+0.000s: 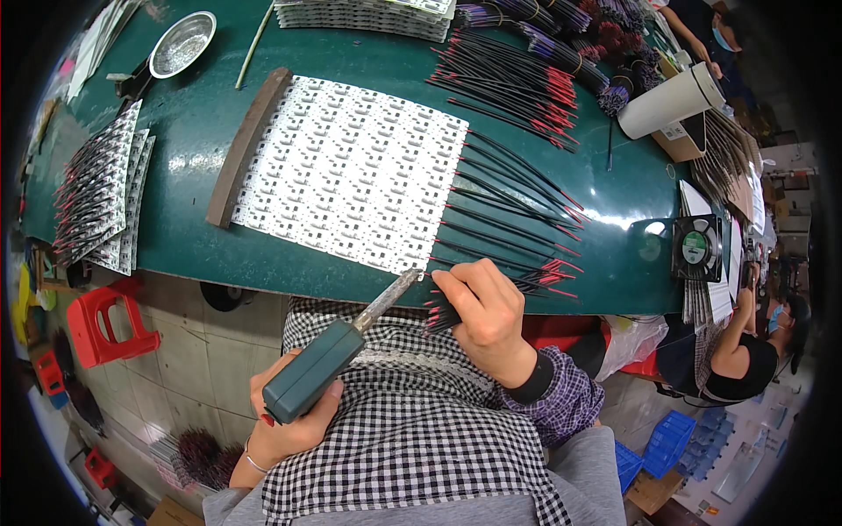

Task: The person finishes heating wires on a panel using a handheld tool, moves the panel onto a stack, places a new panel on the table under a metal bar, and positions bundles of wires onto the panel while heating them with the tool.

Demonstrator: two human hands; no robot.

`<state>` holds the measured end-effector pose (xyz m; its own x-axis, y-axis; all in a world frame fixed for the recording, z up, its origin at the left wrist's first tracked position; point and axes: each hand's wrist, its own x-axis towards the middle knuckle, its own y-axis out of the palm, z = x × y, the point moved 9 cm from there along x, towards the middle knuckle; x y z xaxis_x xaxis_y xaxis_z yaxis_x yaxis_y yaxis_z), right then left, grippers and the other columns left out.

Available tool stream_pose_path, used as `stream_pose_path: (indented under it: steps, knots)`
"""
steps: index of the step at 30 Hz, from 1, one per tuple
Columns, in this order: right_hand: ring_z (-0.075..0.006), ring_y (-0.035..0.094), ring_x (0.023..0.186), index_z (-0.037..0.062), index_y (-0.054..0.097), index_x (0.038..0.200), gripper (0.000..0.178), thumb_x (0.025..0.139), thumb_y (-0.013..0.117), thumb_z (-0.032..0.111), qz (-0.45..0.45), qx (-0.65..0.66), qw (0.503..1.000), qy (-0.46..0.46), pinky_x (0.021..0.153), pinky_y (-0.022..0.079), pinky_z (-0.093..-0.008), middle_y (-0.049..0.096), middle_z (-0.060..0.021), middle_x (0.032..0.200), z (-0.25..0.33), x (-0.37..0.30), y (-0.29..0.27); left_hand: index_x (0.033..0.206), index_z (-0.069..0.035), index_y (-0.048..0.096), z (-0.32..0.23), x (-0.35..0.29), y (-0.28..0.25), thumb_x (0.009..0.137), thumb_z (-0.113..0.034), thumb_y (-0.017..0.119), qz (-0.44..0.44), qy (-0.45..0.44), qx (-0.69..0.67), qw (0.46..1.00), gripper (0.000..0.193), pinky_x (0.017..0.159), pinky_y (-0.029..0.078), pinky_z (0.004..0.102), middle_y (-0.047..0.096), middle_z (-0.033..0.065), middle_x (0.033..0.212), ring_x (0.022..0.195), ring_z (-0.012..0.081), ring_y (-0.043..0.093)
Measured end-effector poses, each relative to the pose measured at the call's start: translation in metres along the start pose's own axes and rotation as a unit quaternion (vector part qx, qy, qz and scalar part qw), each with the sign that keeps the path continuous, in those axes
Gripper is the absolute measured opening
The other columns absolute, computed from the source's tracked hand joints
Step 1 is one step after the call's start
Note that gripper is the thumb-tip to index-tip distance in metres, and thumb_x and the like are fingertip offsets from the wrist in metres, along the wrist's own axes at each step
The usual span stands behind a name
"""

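My left hand (303, 408) is wrapped round the dark green handle of a soldering iron (314, 373). Its metal tip reaches the near right corner of a white circuit board panel (351, 167), which carries rows of small black parts. At that same corner, the fingers of my right hand (487, 316) are pinched together on a thin black wire, its end partly hidden by the fingertips. More black wires with red ends (443, 314) hang under this hand. Along the panel's right edge, a row of black wires (517, 188) fans out to the right.
A brown bar (248, 149) lies along the panel's left edge. Loose wires (509, 79) are heaped beyond it. Wired boards (101, 197) and a metal bowl (182, 46) sit at left. A white cup (671, 101) and a small fan (697, 248) stand at right, near other people.
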<state>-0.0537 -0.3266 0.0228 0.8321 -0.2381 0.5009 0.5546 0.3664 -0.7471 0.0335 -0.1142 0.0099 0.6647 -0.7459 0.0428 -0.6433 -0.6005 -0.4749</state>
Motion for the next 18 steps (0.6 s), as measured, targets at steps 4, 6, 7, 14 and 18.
stream_pose_path:
  steps: [4,6,7,14,18]
  knots:
    - [-0.0281,0.060,0.071,-0.0026,0.069,0.097,0.044,0.053,0.062,-0.010,0.001,0.005,1.000,-0.001,0.056,0.048,-0.0371,0.061,-0.0105,0.084,-0.0004,0.0010,-0.0001,0.089,0.005,0.071,0.0054,-0.0015,0.0009,0.070,0.003,0.074,-0.021,-0.030,-0.035,0.999,0.019,0.053,0.050,0.0313,0.066,0.0145,0.080,0.062,0.0236,0.063]
    - [-0.0281,0.060,0.071,-0.0025,0.069,0.097,0.044,0.053,0.062,-0.010,0.001,0.005,1.000,0.000,0.056,0.048,-0.0371,0.061,-0.0105,0.084,-0.0002,0.0010,-0.0004,0.088,0.005,0.071,0.0032,0.0012,0.0007,0.071,0.003,0.074,-0.027,-0.018,-0.043,0.999,0.018,0.051,0.049,0.0303,0.065,0.0137,0.079,0.060,0.0222,0.062]
    - [-0.0280,0.060,0.071,-0.0025,0.069,0.096,0.044,0.053,0.061,-0.010,-0.002,0.005,1.000,-0.002,0.056,0.048,-0.0370,0.061,-0.0104,0.084,0.0003,0.0012,-0.0011,0.088,0.005,0.071,0.0024,0.0020,0.0001,0.071,0.003,0.074,-0.027,-0.018,-0.042,0.999,0.018,0.051,0.049,0.0303,0.065,0.0137,0.079,0.060,0.0222,0.062]
    - [-0.0275,0.061,0.071,-0.0024,0.069,0.096,0.044,0.053,0.062,-0.011,-0.013,-0.006,1.000,-0.003,0.057,0.048,-0.0365,0.061,-0.0100,0.084,0.0011,-0.0001,-0.0009,0.088,0.006,0.070,0.0051,0.0026,0.0042,0.071,0.002,0.075,0.009,-0.057,-0.034,0.998,0.018,0.051,0.048,0.0299,0.065,0.0136,0.077,0.059,0.0211,0.062]
    - [-0.0276,0.061,0.071,-0.0024,0.069,0.096,0.044,0.054,0.062,-0.011,-0.012,-0.005,1.000,0.001,0.057,0.049,-0.0366,0.061,-0.0101,0.084,0.0011,0.0007,-0.0013,0.090,0.006,0.070,0.0089,-0.0048,0.0007,0.070,0.002,0.075,-0.002,-0.061,-0.026,0.998,0.020,0.055,0.052,0.0313,0.068,0.0163,0.082,0.064,0.0240,0.066]
